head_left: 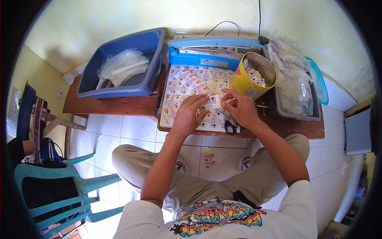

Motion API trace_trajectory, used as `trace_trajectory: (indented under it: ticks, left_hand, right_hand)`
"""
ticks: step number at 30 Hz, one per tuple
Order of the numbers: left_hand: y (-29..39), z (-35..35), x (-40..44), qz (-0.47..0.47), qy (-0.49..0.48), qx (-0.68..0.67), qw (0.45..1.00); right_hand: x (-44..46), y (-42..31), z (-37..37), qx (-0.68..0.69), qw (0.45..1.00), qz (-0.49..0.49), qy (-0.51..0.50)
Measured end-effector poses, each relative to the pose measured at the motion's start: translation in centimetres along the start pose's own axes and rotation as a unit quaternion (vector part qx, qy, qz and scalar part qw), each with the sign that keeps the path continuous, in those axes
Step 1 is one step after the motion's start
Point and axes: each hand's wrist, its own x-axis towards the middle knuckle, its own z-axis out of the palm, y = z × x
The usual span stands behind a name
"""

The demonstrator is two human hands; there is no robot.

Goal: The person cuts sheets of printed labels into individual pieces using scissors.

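Note:
A small printed paper label lies between my two hands, over a sheet-covered board strewn with similar labels. My left hand is at its left side, fingers stretched out and thumb apart, fingertips close to the label's edge. On the other side, the bent fingers of my right hand meet the label's right edge. Black-handled scissors rest below the right hand, blades partly hidden. Just beyond that hand, a yellow tin leans, holding many cut labels.
A blue paper cutter spans the back of the board. To the left sits a blue bin with plastic bags; at right, a grey tray is piled with plastic packs. A label strip lies on the floor. A green chair stands lower left.

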Motion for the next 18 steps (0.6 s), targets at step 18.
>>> trace_trajectory:
  ticks: [18]
  left_hand:
    - [-0.1,2.5,0.7,-0.048,-0.012,0.005,0.999]
  right_hand:
    - [-4.6,3.0,1.1,-0.384,0.913,-0.068,-0.116]
